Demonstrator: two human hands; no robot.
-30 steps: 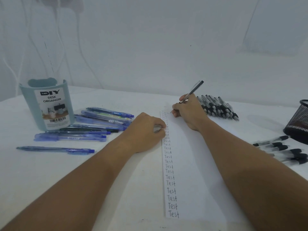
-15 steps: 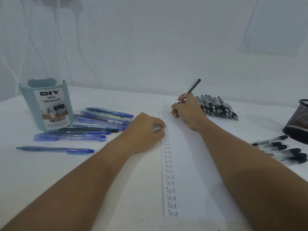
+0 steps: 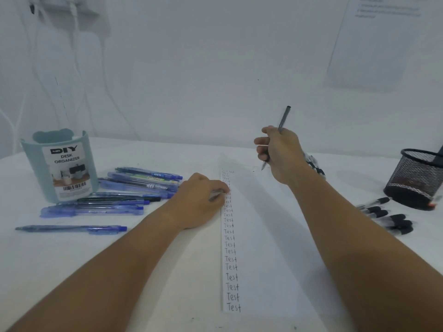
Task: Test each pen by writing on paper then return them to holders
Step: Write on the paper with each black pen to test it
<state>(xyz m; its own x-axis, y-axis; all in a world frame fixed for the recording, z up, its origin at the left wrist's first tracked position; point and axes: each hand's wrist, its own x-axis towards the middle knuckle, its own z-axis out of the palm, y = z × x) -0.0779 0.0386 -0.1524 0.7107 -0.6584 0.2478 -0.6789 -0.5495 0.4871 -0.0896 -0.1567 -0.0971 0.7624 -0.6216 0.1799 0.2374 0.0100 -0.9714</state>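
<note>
The sheet of paper (image 3: 263,236) is taken as the landmark: it lies flat on the white table (image 3: 60,271), and down its left edge a long column of the word "Test" (image 3: 230,238) is written, from the near end almost to the far end, so a large part of the testing is judged to be done. Left of the paper the blue-green desk organizer (image 3: 60,166) is seen, and between it and the paper a group of blue pens (image 3: 134,188) is laid on the table, outside the holder. Right of the paper the black mesh holder (image 3: 417,178) is placed, with a few black pens (image 3: 388,216) lying before it; whether these are tested cannot be told. Beyond the far right corner of the paper more black pens (image 3: 314,165) are partly hidden by the right wrist. The left hand (image 3: 201,200) is rested on the left edge of the paper, its fingers curled loosely and pressing the sheet. The right hand (image 3: 280,152) is raised above the far end of the paper, its fingers closed around a grey pen (image 3: 284,119) with the tip pointing down, clear of the sheet. The return of the pens to their holders is judged to be mostly left.
</note>
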